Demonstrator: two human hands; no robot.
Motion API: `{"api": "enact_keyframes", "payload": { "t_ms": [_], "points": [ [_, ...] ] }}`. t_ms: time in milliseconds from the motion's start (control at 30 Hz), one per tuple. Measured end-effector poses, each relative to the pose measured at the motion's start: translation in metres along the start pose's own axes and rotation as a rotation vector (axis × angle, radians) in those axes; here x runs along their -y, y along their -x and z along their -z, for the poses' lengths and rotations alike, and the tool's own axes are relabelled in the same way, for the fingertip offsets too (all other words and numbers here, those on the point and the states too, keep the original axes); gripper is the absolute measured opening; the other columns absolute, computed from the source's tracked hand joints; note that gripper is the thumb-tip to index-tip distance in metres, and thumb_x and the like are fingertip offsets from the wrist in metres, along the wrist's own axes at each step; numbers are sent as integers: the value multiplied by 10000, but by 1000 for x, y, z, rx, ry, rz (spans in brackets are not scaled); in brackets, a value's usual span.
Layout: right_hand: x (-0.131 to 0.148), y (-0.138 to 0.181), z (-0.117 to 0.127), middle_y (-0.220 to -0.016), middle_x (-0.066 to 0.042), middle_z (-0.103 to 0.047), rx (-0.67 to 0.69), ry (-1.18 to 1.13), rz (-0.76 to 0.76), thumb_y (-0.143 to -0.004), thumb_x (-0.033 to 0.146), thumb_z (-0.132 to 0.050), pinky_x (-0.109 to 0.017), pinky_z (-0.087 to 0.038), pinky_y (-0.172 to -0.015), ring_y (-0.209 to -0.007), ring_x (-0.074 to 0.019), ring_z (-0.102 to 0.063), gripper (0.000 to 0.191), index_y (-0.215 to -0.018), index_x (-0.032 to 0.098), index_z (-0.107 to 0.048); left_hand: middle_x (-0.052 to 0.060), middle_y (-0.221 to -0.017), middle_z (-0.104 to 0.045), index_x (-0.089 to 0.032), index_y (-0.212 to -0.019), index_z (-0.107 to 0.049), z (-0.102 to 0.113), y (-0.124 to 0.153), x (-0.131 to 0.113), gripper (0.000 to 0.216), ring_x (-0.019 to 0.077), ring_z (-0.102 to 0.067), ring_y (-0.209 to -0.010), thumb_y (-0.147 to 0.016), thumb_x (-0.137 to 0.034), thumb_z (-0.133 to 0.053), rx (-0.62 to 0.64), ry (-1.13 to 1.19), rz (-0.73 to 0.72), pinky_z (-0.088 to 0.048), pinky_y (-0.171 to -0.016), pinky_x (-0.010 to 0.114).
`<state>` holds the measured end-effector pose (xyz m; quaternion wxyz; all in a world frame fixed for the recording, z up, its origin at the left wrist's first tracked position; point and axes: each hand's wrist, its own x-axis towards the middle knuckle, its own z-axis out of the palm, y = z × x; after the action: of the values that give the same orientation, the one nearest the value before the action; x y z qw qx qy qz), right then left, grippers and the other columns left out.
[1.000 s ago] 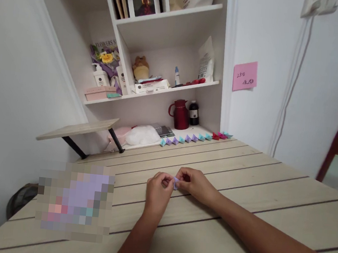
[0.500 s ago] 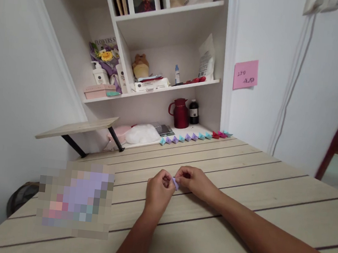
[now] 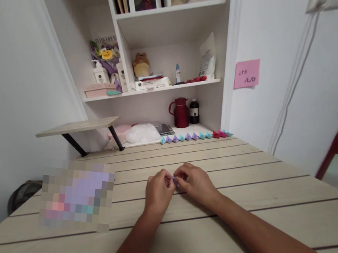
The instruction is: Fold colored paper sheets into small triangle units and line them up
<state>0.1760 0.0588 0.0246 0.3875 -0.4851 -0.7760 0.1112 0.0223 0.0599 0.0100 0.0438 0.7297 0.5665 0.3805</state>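
Note:
Over the middle of the wood-slat table (image 3: 235, 238), my left hand (image 3: 160, 190) pinches a small folded piece of purple paper (image 3: 174, 180) between thumb and fingers. My right hand (image 3: 193, 182) meets it from the right, its thumb and fingertips closed on the same paper. Most of the paper is hidden behind the fingertips, so its folds cannot be made out. Along the table's far edge runs a row of small folded paper pieces (image 3: 188, 136) in teal, purple, red and pink.
On the left, a blurred-out patch (image 3: 83, 198) covers purple and other coloured things. Behind it stands a small raised wooden shelf (image 3: 78, 126) on black legs. At the back, a white shelf unit holds a red jug (image 3: 181, 112) and a dark bottle (image 3: 194, 111). A pink note (image 3: 247, 73) sticks to the wall.
My right hand has shifted slightly left and up over the purple paper, and less of the paper shows between the fingers. My left hand has barely moved.

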Motion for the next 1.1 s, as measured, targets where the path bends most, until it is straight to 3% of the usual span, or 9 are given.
{"api": "enact_keyframes", "payload": {
  "t_ms": [333, 500, 867, 1100],
  "points": [
    [8, 1, -1, -793, -5, -641, -13, 160, 35, -777, 199, -544, -271, -359, -704, -718, -155, -556, 85, -751, 203, -624, -9, -716, -653, -235, -700, -527, 3, 4, -7, 118, 169, -563, -685, -791, -162, -546, -15, -154, -135, -341, -662, 280],
    [8, -1, -1, -797, -16, -636, 0, 161, 7, -745, 164, -536, -268, -342, -667, -709, -160, -544, 84, -738, 207, -607, -14, -671, -644, -232, -663, -524, 1, 3, -7, 139, 157, -555, -628, -785, -188, -574, -31, -77, -97, -345, -651, 279],
    [-9, -5, 0, -760, -19, -644, -57, 72, -96, -706, 127, -521, -251, -354, -625, -694, -158, -556, 129, -719, 205, -623, -49, -588, -583, -223, -632, -504, -1, -1, 0, 141, 126, -544, -560, -710, -116, -553, -40, 29, 56, -354, -590, 239],
    [-13, -6, 0, -691, 2, -616, -43, -146, -79, -743, 161, -498, -252, -395, -616, -657, -152, -549, 116, -730, 198, -608, -24, -714, -589, -206, -651, -504, -4, -3, 5, 135, 116, -558, -617, -712, -92, -544, -20, 36, -4, -387, -627, 236]
  ]
}}
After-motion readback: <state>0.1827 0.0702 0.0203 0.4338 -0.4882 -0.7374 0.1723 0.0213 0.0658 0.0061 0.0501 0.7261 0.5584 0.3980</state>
